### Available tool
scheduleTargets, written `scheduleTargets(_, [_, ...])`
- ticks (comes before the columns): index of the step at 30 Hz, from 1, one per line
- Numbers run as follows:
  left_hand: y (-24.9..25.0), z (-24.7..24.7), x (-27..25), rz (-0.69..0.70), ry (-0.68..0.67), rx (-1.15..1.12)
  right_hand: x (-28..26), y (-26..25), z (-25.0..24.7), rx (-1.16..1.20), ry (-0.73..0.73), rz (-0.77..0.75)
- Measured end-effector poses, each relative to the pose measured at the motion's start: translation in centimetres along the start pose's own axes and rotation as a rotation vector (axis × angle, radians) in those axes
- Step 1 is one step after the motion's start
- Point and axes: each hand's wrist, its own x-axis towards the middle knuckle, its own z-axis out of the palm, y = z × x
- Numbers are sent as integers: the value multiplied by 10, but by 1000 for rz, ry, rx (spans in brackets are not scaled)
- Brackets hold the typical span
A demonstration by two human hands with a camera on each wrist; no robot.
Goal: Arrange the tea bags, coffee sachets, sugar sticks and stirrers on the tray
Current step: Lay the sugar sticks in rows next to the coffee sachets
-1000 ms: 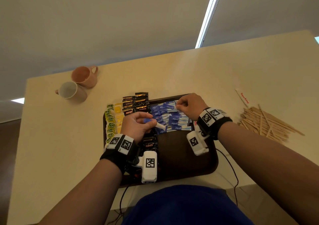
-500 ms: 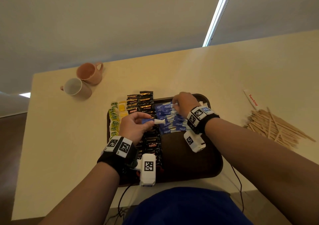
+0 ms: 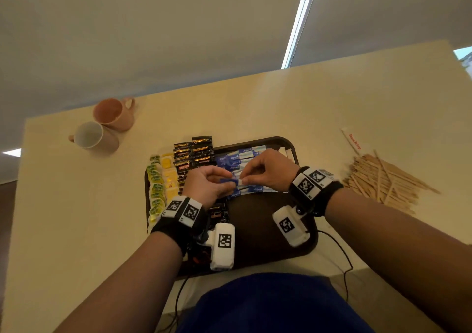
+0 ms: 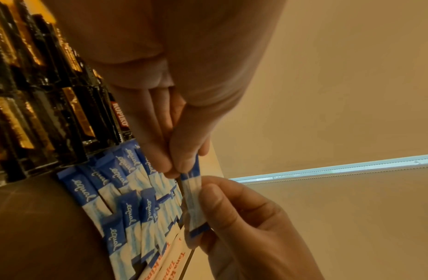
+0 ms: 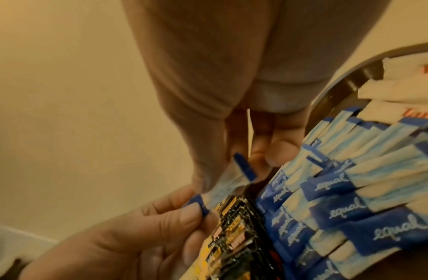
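Above the dark brown plastic tray, over its far half, the left hand and the right hand meet on one blue-and-white paper sugar stick: the left thumb and fingers pinch its blue end and the right fingertips pinch the white end, the stick stretched level between them, clear of the tray. Directly under it, rows of matching blue-and-white sugar sticks lie overlapped; toward the tray's left side stand the black-and-gold coffee sachets, some poking past the far rim, and at the left rim the yellow and green tea bags. The step in hand looks like the sugar sticks, well advanced; the held stick probably has to be lowered flat into the blue rows, aligned with its neighbours, one hand letting go without knocking the light packets askew. The stirrers seem not yet done: a loose heap of pale wooden stirrers lies off the tray to its right, with a white paper-wrapped stick printed in red beyond it. The tray's near half is bare. All rests on a pale cream table; beyond the tray's far-left corner stand a pink ceramic mug and a cream ceramic mug, touching. Behind the table hangs a plain grey blind with a bright slit of daylight.
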Motion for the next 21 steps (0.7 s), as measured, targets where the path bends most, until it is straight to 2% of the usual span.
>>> scheduleTargets(5, [2, -2, -5, -45, -41, -4, -6, 4, 7, -94, 1, 16])
scheduleTargets(11, [-4, -19, -2, 71, 138, 65, 9, 14, 28, -377, -56, 98])
scheduleTargets(17, [-5, -25, -9, 83, 142, 18, 30, 10, 40, -569, -100, 78])
scheduleTargets(21, [-7, -28, -12, 71, 141, 11, 27, 10, 40, -561, -76, 63])
